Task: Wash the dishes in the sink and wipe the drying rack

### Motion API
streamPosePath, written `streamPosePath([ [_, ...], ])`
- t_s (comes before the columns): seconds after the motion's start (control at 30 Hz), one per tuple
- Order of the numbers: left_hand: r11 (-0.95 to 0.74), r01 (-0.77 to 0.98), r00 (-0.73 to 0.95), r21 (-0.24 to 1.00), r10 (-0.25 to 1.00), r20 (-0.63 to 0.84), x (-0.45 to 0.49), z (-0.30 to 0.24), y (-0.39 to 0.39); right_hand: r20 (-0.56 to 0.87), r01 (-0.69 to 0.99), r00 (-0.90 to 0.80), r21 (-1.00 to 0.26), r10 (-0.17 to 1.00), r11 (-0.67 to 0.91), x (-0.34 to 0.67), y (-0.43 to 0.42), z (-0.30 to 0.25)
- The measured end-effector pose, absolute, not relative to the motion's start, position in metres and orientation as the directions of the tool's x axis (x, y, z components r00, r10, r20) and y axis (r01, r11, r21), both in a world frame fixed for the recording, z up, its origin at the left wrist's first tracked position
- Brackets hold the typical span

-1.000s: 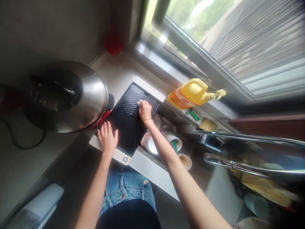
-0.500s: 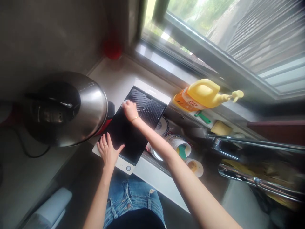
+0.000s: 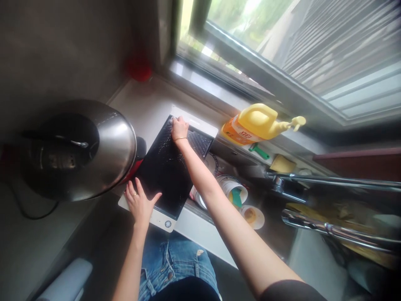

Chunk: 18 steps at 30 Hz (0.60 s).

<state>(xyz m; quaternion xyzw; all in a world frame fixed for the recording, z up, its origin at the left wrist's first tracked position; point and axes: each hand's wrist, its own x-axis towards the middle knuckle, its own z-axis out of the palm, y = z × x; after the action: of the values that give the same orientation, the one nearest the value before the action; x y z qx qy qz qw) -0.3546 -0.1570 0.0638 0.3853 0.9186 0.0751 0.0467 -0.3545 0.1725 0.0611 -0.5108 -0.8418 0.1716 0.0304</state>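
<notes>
A black electric griddle (image 3: 163, 175) with white ends lies on the counter in front of me; its far part is ridged and wet-looking, and a round dial (image 3: 168, 224) sits at the near end. My left hand (image 3: 140, 203) rests with fingers spread on the griddle's near left corner. Toward the far left corner, my right hand (image 3: 180, 127) is closed and pressed down on the plate. A small whitish bit shows at its fingertips, but what it holds is mostly hidden.
A large steel-domed appliance (image 3: 117, 146) stands left. To the right are a yellow pump bottle (image 3: 257, 123), a green-handled tool (image 3: 259, 151), a sponge (image 3: 282, 164), a chrome faucet (image 3: 326, 180) and a sink with white containers (image 3: 253, 217). A window (image 3: 250, 62) is behind.
My right hand has slid across the plate toward its far end. My left hand stays on the near corner. The view has shifted slightly.
</notes>
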Motion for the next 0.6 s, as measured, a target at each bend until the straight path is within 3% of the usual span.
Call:
streamPosePath([
  [0.17, 0.698, 0.714, -0.692, 0.062, 0.716, -0.094, -0.353, 0.076, -0.147, -0.077, 0.798, -0.557, -0.325, 0.827, 0.507, -0.293, 0.15, 0.051],
  [0.33, 0.687, 0.727, -0.68, 0.006, 0.721, -0.132, -0.353, 0.085, -0.14, -0.055, 0.938, -0.243, -0.267, 0.969, 0.22, -0.251, 0.154, 0.043],
  [0.5, 0.681, 0.732, -0.676, -0.022, 0.722, -0.146, -0.351, 0.086, -0.138, -0.081, 0.834, -0.445, -0.4, 0.892, 0.38, -0.308, 0.173, 0.049],
  [0.6, 0.665, 0.744, -0.665, -0.055, 0.731, -0.153, -0.35, 0.087, -0.137, -0.081, 0.807, -0.505, -0.398, 0.859, 0.437, -0.315, 0.177, 0.054],
])
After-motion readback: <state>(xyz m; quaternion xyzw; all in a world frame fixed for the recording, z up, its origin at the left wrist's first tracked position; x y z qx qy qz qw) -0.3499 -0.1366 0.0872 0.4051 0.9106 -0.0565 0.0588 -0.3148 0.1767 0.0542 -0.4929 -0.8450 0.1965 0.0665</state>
